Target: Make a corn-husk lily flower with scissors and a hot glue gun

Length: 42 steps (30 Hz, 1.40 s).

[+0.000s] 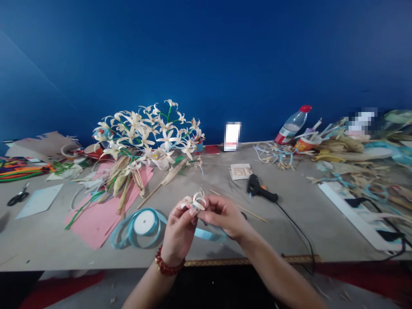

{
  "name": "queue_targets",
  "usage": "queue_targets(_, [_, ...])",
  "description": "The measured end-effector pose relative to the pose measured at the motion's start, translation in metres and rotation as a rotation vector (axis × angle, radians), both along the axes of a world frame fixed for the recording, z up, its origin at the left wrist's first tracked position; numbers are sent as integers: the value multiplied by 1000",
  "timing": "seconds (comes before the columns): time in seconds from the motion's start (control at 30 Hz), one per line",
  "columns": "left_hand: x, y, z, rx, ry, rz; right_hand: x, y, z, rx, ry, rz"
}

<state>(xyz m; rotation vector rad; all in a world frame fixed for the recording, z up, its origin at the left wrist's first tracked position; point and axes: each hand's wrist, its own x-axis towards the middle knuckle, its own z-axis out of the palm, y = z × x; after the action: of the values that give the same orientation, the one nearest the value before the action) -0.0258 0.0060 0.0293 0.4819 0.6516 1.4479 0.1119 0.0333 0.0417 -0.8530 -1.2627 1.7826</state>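
Above the table's front edge, my left hand [180,225] pinches a cream-coloured handmade flower [198,201] with narrow curling petals. My right hand [227,213] meets it from the other side, thumb and fingers closed at the flower's base; its exact grip is partly hidden. Light blue ribbon [209,234] lies below and behind my hands. Left of them is the ribbon's white spool [144,222], with loose loops around it. A thin wooden stick [252,212] lies behind my right hand, partly covered by it.
A black glue gun [261,189] lies right of centre, its cord running toward the front edge. Finished white flowers [151,128] stand at the back left. Pink paper [93,227], scissors [18,197], a tilted bottle [292,124] and a power strip [350,216] surround the work area.
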Motion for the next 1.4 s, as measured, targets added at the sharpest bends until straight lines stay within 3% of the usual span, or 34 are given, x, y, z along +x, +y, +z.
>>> queue_targets(0.37, [-3,0,0,97,160,9,5,-8,11,303,-285,-112])
queue_targets(0.67, [-6,-1,1,73,191,-4,16,7,4,89,-84,134])
queue_targets(0.9, [-8,0,-1,52,183,-25,10,9,-2,-35,22,122])
queue_targets(1.17, [-5,0,2,31,119,-1,3,5,2,-40,79,107])
queue_targets(1.4, [1,-1,-8,3,45,48,1,-1,1,177,-118,-49])
